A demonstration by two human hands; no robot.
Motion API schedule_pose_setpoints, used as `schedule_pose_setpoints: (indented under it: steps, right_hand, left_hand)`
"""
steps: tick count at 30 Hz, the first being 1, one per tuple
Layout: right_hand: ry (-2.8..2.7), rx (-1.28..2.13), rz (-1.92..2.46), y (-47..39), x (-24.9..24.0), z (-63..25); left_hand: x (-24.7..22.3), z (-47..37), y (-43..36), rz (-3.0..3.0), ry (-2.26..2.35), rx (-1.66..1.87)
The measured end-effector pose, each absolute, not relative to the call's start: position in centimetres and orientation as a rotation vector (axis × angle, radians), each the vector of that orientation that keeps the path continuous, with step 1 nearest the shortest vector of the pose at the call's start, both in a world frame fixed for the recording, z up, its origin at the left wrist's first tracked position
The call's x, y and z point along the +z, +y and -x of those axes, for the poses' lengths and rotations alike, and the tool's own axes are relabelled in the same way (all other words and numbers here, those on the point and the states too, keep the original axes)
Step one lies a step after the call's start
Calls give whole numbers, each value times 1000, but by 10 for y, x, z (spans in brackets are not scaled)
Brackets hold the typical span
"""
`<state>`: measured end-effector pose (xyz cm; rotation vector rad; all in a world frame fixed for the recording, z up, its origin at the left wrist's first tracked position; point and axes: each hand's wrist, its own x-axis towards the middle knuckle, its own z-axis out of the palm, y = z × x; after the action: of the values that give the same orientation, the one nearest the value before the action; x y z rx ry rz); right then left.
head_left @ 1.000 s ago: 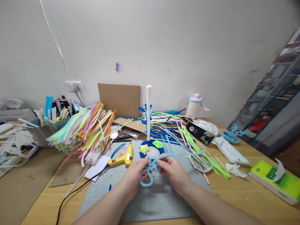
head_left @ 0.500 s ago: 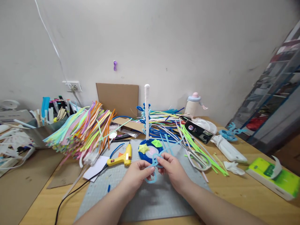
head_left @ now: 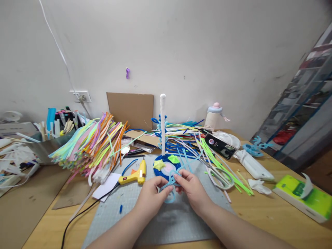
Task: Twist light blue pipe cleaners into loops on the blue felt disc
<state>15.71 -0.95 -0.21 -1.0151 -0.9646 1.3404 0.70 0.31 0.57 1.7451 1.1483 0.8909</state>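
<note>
Light blue pipe cleaners (head_left: 171, 177), bent into loops with several loose ends pointing up and right, are pinched between my two hands. My left hand (head_left: 155, 193) grips them from the left with thumb and fingers. From the right, my right hand (head_left: 191, 186) pinches the same piece, its fingertips close to the left ones. Just behind stands a round blue base (head_left: 157, 172) bearing a yellow star (head_left: 159, 165), a green star (head_left: 174, 158) and a pinkish-white centre. A white fuzzy post (head_left: 163, 124) rises upright behind it.
A yellow glue gun (head_left: 134, 176) lies left on the grey cutting mat (head_left: 114, 221), its black cord trailing forward. Scissors (head_left: 220, 177) and green pipe cleaners (head_left: 233, 178) lie right, near a phone (head_left: 220, 146). A bundle of coloured pipe cleaners (head_left: 90, 145) fills the left.
My left hand has shifted slightly and its fingers curl a little differently around the light blue loops. The lower loop has moved slightly right. My right hand stays nearly in place.
</note>
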Motion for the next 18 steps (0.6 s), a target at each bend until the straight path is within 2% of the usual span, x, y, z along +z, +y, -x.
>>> schedule_pose_setpoints:
  steps: [7, 18]
  right_hand:
    - [-995, 1356, 994, -12, -1, -156]
    - [-915, 1409, 1015, -15, -2, -154]
  left_hand:
    - [4, -12, 5, -1398, 1032, 821]
    - [14, -6, 1, -1664, 1063, 849]
